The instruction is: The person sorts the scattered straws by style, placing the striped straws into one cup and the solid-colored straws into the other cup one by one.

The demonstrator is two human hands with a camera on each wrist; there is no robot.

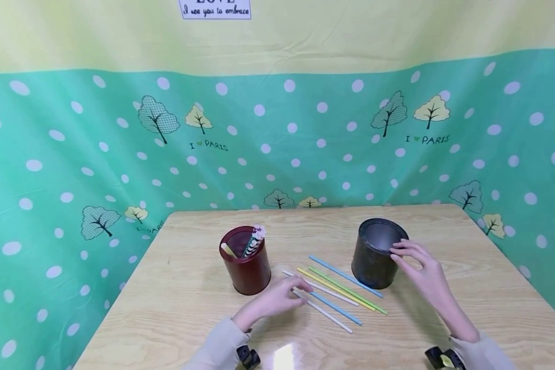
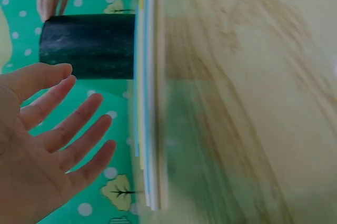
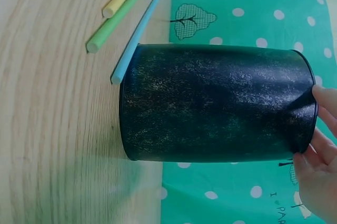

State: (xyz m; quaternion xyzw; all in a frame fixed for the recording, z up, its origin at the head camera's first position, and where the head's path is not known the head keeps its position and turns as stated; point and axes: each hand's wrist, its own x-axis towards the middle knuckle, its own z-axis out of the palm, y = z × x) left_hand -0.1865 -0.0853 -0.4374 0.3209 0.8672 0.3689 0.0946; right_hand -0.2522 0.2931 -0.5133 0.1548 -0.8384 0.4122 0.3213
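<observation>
My right hand holds the rim of a black can, which stands upright on the table. In the right wrist view, thumb and fingertips lie right at the can's rim, with some fingers partly hidden behind it. My left hand hovers low over the left ends of several thin coloured sticks, its fingers loosely bent and spread with nothing held. Among the sticks are a green stick, a yellow stick, a near white stick and a far blue stick, lying roughly side by side.
A dark red can stands upright left of the sticks, holding a pale yellow stick and a patterned item with pink flower shapes. Behind the wooden table hangs a green and yellow cloth.
</observation>
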